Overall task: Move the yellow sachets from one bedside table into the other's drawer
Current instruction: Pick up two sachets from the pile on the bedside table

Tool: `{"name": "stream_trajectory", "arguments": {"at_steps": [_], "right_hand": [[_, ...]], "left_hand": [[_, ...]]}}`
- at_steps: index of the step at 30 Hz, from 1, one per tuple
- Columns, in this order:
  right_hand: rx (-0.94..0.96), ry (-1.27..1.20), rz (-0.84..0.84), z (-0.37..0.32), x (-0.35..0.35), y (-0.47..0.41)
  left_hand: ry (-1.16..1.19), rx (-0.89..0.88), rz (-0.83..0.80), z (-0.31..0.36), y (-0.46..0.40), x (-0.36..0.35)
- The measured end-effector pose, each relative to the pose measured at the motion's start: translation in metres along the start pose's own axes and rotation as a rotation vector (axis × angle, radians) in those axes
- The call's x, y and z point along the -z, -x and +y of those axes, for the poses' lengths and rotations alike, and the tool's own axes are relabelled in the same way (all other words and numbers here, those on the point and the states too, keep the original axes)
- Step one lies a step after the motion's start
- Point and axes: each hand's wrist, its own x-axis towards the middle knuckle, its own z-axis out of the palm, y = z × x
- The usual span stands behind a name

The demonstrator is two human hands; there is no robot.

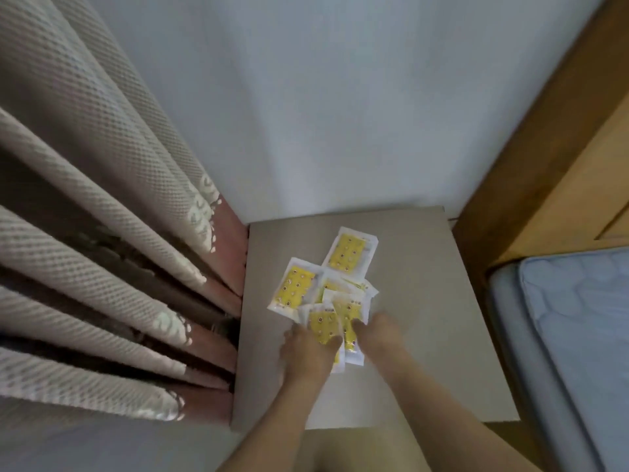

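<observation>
Both hands, left [308, 349] and right [377, 335], blurred, cover the nearest yellow sachets [326, 323].

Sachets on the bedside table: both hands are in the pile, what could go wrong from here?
1. The yellow sachets overlap loosely; the left hand and right hand reach only the near ones, so the far sachet may be left behind.
2. The hands are blurred, so the grip is unclear; slick packets could slip out on lifting.
3. The pile sits toward the curtain side of the bedside table; one pushed sideways could drop into that gap.
</observation>
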Motion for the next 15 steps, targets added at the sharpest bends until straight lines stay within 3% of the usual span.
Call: {"name": "stream_trajectory", "arguments": {"at_steps": [2, 7, 12, 15], "right_hand": [[-0.017, 0.001, 0.033, 0.004, -0.016, -0.013], [-0.047, 0.052, 0.099, 0.007, -0.026, -0.008], [-0.058, -0.309, 0.104, 0.014, 0.006, 0.011], [-0.035, -0.397, 0.168, 0.002, 0.052, 0.050]], "left_hand": [[0.052, -0.007, 0.055, -0.007, -0.003, -0.009], [0.484, 0.136, -0.107, -0.025, -0.017, 0.004], [0.709, 0.183, -0.177, -0.020, -0.001, 0.045], [0.779, 0.135, -0.207, 0.006, 0.031, 0.085]]}}
